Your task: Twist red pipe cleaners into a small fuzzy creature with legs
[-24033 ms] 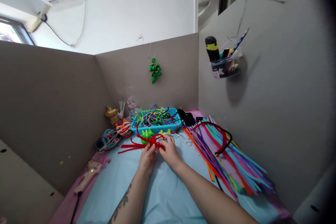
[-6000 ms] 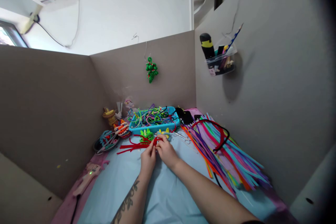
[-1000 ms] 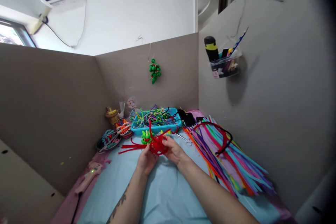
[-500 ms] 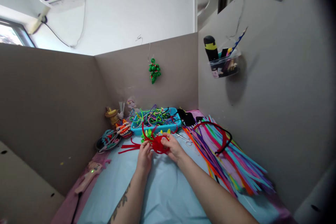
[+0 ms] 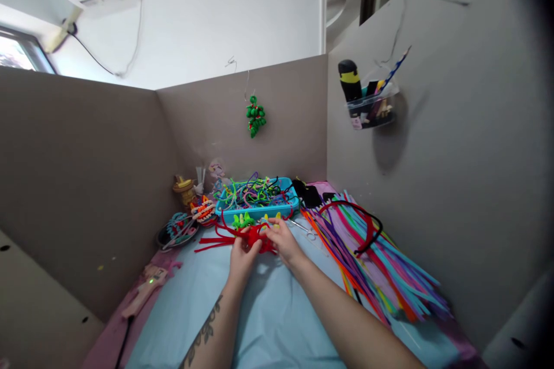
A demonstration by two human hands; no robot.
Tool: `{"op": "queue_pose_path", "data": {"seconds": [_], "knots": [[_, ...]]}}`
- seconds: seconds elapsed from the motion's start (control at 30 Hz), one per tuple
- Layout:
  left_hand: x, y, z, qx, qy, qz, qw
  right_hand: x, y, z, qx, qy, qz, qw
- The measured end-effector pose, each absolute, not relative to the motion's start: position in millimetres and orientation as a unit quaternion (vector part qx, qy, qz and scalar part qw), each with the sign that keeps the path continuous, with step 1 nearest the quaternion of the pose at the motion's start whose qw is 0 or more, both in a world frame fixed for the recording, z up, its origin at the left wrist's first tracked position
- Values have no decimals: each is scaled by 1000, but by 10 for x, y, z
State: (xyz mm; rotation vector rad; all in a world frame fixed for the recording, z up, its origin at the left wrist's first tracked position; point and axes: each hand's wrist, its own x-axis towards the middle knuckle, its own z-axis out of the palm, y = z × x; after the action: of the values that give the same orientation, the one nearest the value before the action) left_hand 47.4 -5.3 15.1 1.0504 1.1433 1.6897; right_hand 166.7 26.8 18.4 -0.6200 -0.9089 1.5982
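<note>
Between my two hands is a bundle of red pipe cleaners [image 5: 256, 238], worked into a rounded shape with loose ends sticking out. My left hand [image 5: 243, 255] pinches its left side, thumb in front. My right hand [image 5: 283, 242] is closed on the right side, with fingers bent over the top. More red pipe cleaners [image 5: 212, 241] lie on the cloth just left of my left hand. Right behind the bundle sits a bright green figure [image 5: 243, 220] made of pipe cleaner, and yellow bits [image 5: 277, 218] show behind my right fingers.
A blue tray [image 5: 259, 213] of tangled pipe cleaner pieces stands at the back. Scissors [image 5: 306, 230] lie right of it. Long coloured pipe cleaners [image 5: 367, 259] spread along the right. At left are a dark bowl [image 5: 167, 237] and a pink glue gun [image 5: 147, 291]. Partitions enclose the table.
The red bundle has turned and sits partly behind my fingers now. My left thumb has moved right across its front, and a loose red end has swung left.
</note>
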Motion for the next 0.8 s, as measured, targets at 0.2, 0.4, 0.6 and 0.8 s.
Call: {"op": "queue_pose_path", "data": {"seconds": [0.2,0.4,0.6,0.8], "knots": [[432,-44,95,424,430,680,417,1675,315,119,-266,-405,637,600],[341,44,7,380,422,721,397,1642,331,60,-277,-440,612,596],[331,51,39,318,395,756,413,1611,327,34,-279,-410,637,590],[307,47,88,297,411,750,425,1618,329,40,-269,-392,643,601]]}}
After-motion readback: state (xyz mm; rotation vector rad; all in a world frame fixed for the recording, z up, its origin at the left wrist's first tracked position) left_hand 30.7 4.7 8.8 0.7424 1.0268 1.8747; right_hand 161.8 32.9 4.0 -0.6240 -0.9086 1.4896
